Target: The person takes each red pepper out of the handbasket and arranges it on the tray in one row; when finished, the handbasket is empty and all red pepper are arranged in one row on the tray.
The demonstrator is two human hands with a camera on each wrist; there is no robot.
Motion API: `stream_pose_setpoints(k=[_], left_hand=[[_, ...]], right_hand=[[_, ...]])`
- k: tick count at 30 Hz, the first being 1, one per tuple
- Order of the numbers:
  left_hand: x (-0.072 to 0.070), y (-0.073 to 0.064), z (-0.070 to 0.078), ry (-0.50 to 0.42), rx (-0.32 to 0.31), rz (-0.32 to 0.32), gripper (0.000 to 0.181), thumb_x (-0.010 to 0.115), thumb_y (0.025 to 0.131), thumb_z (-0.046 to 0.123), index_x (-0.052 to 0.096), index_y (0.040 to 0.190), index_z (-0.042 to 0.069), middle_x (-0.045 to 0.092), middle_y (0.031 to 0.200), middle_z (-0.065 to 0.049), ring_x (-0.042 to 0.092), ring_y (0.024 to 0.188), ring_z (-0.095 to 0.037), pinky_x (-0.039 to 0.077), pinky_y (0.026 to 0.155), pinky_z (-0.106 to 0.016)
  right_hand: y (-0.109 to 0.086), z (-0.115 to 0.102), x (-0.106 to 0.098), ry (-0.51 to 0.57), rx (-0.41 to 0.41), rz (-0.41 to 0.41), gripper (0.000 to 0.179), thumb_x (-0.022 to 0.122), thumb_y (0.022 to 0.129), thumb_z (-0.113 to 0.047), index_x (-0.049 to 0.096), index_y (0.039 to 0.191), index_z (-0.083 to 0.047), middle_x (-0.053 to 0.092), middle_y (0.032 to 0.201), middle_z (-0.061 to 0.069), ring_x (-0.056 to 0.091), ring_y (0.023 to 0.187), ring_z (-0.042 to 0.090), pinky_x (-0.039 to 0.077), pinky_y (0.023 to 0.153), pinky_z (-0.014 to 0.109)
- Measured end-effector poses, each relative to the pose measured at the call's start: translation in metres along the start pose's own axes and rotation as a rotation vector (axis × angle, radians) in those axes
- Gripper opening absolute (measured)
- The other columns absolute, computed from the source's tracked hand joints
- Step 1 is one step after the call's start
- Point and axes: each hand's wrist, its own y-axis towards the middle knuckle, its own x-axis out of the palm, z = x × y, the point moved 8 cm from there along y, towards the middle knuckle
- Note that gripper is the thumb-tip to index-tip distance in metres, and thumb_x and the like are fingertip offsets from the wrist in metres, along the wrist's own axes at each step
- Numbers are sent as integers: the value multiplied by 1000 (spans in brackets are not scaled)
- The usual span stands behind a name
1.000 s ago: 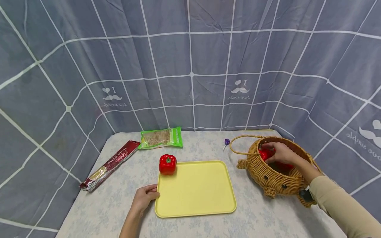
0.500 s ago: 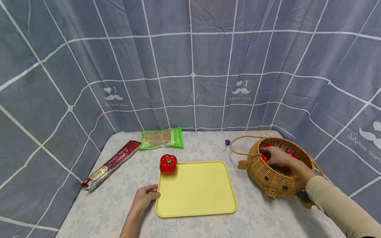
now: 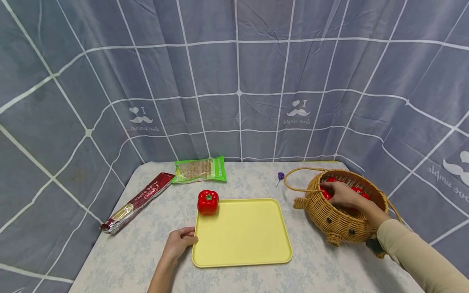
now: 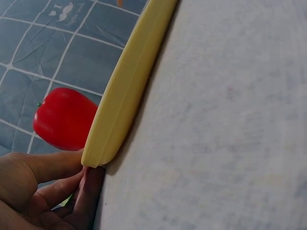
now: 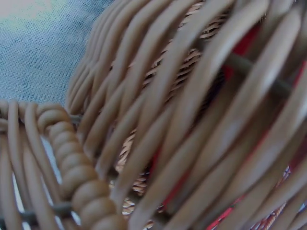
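Observation:
My left hand (image 3: 177, 244) pinches the left edge of a yellow tray (image 3: 243, 234); in the left wrist view the thumb lies at the rim with fingers (image 4: 88, 194) below it. A red bell pepper (image 3: 207, 202) with a green stem stands on the tray's back left corner. On the right, my right hand (image 3: 342, 194) reaches into a pig-shaped wicker basket (image 3: 331, 221) and holds a glossy red vegetable (image 3: 325, 193), its kind mostly hidden by the hand. Another red vegetable (image 3: 360, 192) lies deeper inside. Only the basket's weave (image 5: 158, 105) and bits of red show in the right wrist view.
A long maroon packet (image 3: 137, 203) lies at the left, touching or nearly touching a green-edged clear packet (image 3: 199, 170) at the back. A purple lollipop (image 3: 280, 176) lies near the basket's looped handle (image 3: 293, 173). A grey-blue checked curtain (image 3: 216, 81) encloses the table.
My right hand has sunk slightly deeper into the basket around the red vegetable, and more red shows behind it. The left hand keeps its hold on the tray; the view shifts slightly.

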Motion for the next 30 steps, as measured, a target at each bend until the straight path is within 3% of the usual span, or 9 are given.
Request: stream_pose_setpoints(k=[7, 11, 15, 24, 30], left_hand=[[-1, 2, 3, 8, 11, 5, 42, 72, 83, 6, 63, 122, -7, 68, 102, -13, 61, 84, -13, 49, 70, -22], [0, 2, 4, 9, 16, 0, 43, 72, 83, 7, 63, 122, -7, 68, 103, -13, 61, 85, -13, 49, 71, -22], [0, 0, 4, 8, 18, -2, 44, 73, 82, 7, 62, 122, -8, 68, 103, -15, 61, 84, -12, 49, 70, -22], [0, -1, 4, 12, 25, -2, 45, 73, 82, 7, 62, 122, -9, 69, 102, -14, 61, 85, -11, 49, 70, -21], [0, -1, 0, 14, -11, -4, 46, 74, 82, 7, 62, 123, -8, 68, 101, -13, 61, 84, -12, 50, 71, -24]], right_hand=[[-4, 1, -6, 8, -4, 50, 72, 83, 75, -31, 56, 130, 7, 65, 118, 24, 63, 104, 34, 51, 84, 40], [-5, 3, -10, 10, 9, 67, 68, 81, 76, -31, 58, 129, 5, 66, 117, 22, 61, 96, 22, 47, 75, 28], [-6, 5, -12, 35, 31, 75, 67, 80, 77, -30, 58, 130, 3, 68, 112, 20, 55, 83, 14, 43, 68, 23], [-11, 8, -11, 78, 62, 108, 67, 80, 77, -31, 58, 130, 3, 68, 113, 20, 57, 86, 15, 45, 69, 22], [-18, 11, -14, 59, 106, 118, 69, 80, 78, -38, 59, 129, 3, 66, 117, 22, 62, 98, 27, 49, 80, 36]])
